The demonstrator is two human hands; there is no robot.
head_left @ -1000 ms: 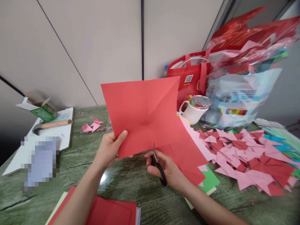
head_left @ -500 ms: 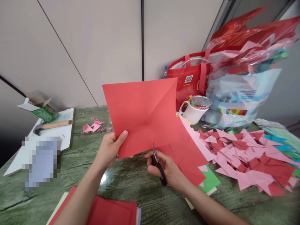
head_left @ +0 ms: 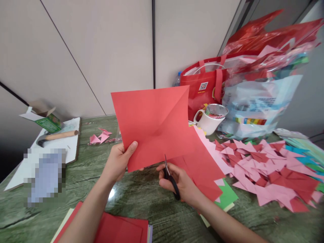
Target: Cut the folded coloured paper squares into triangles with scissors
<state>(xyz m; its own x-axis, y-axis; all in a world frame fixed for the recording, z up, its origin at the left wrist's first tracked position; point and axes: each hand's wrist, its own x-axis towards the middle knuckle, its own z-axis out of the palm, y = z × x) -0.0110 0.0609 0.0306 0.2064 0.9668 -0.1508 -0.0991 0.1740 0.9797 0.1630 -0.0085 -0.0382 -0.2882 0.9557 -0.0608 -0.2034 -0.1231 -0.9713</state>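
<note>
A creased sheet of red paper (head_left: pixel 152 125) is held up above the table by my left hand (head_left: pixel 120 160), the thumb on its front at the lower left corner. My right hand (head_left: pixel 178 182) is closed around black-handled scissors (head_left: pixel 174 184). Their blades point up at the sheet's lower edge; whether they are apart there I cannot tell. Behind and below the scissors lie more red sheets (head_left: pixel 202 165) on a pile with pink and green paper. Nearer to me, partly under my left forearm, is a stack of coloured paper (head_left: pixel 121 227) with red on top.
Folded pink and red paper pieces (head_left: pixel 253 162) cover the right side. A white mug (head_left: pixel 209 123), a red bag (head_left: pixel 199 94) and a plastic bag (head_left: pixel 255 104) stand behind. At left, a hammer (head_left: pixel 60 135) lies on a white board (head_left: pixel 73 148) beside a green box (head_left: pixel 48 123).
The red sheet's right side has shifted slightly to the left and its upper right corner a little down. Both hands keep nearly the same place and grip.
</note>
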